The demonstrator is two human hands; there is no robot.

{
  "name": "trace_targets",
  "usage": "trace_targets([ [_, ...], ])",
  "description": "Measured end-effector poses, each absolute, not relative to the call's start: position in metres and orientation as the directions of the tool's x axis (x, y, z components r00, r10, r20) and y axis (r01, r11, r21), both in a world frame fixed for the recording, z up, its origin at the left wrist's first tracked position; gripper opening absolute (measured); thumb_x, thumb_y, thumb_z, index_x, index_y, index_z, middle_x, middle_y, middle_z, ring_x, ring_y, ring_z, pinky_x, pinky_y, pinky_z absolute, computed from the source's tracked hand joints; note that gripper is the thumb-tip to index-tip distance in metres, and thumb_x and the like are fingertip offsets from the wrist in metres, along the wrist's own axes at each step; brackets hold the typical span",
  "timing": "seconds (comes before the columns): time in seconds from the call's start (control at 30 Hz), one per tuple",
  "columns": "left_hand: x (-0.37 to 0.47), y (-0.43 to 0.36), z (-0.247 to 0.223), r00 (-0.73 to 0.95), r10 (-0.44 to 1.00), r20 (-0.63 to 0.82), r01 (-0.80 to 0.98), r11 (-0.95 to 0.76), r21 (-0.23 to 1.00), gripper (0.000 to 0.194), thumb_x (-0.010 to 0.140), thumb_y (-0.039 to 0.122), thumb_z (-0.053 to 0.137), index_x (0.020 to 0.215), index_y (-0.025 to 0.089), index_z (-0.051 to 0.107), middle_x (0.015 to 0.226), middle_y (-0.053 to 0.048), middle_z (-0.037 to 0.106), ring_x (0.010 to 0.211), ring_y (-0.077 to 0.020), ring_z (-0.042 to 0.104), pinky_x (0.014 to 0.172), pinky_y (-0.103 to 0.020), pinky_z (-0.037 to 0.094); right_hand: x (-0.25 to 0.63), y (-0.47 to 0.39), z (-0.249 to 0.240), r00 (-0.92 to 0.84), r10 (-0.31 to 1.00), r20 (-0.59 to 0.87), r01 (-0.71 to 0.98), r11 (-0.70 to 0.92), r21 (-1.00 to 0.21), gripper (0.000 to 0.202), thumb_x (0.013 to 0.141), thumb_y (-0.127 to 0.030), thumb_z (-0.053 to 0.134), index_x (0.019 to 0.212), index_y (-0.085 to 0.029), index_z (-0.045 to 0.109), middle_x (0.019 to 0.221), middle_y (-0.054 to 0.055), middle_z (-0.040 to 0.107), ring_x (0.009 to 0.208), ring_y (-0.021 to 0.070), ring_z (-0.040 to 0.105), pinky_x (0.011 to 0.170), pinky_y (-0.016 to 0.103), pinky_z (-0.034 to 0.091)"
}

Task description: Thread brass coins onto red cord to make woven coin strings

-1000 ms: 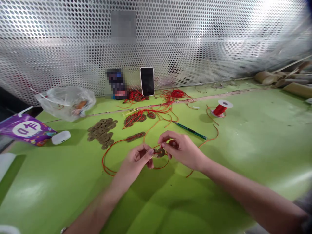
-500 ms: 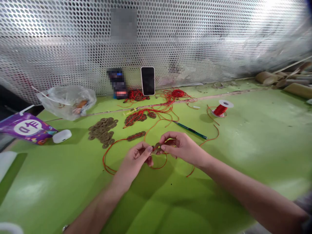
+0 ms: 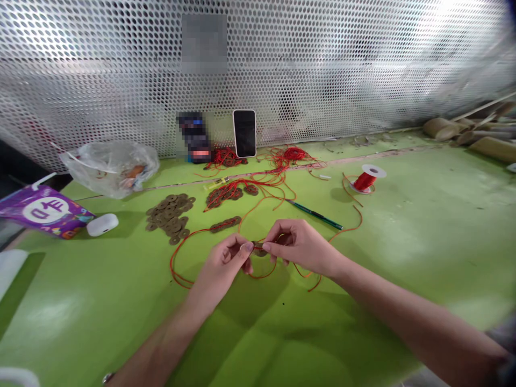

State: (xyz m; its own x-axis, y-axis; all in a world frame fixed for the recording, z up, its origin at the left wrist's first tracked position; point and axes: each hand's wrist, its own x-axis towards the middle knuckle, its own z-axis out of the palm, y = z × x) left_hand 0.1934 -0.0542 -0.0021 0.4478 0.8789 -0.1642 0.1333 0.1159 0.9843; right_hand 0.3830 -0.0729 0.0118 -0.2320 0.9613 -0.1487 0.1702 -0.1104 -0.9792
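Observation:
My left hand (image 3: 229, 257) is closed in a pinch on round brown coins (image 3: 260, 251) with holes, held just above the table. My right hand (image 3: 296, 244) is closed too, its thumb and forefinger pinching the red cord (image 3: 264, 277) at the right edge of those coins. A short stretch of cord lies across the coin face between the two thumbs. Loops of cord hang below both hands. Just beyond my left hand, a finished-looking row of overlapping coins (image 3: 226, 224) lies threaded on red cord. How many coins my fingers cover is hidden.
Loose coins (image 3: 169, 215) lie in a heap at left. Further back are corded coin bundles (image 3: 223, 196), tangled red cord (image 3: 294, 155) and a phone (image 3: 244, 133). A green pen (image 3: 316, 215) and a cord spool (image 3: 366, 180) lie right. A purple packet (image 3: 46, 210) stands left.
The coin between my hands has tilted and sits slightly lower. My right fingertips have shifted a little left against its edge, and a cord loop now shows below my right hand.

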Motion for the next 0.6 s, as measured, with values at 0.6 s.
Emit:
trace_targets([
  [0.6,0.1945,-0.0558,0.0068,0.476,0.861,-0.179,0.221,0.08,0.972,0.033,0.079,0.051,0.061,0.075,0.019,0.058,0.059,0.002,0.055,0.055,-0.014,0.054,0.054,-0.024,0.042,0.3836,-0.0732,0.0105,-0.244,0.968,-0.062,0.276,0.008,-0.961,0.007,0.075,-0.016,0.062,0.081,-0.015,0.065,0.071,0.001,0.067,0.062,0.01,0.06,0.06,0.021,0.048],
])
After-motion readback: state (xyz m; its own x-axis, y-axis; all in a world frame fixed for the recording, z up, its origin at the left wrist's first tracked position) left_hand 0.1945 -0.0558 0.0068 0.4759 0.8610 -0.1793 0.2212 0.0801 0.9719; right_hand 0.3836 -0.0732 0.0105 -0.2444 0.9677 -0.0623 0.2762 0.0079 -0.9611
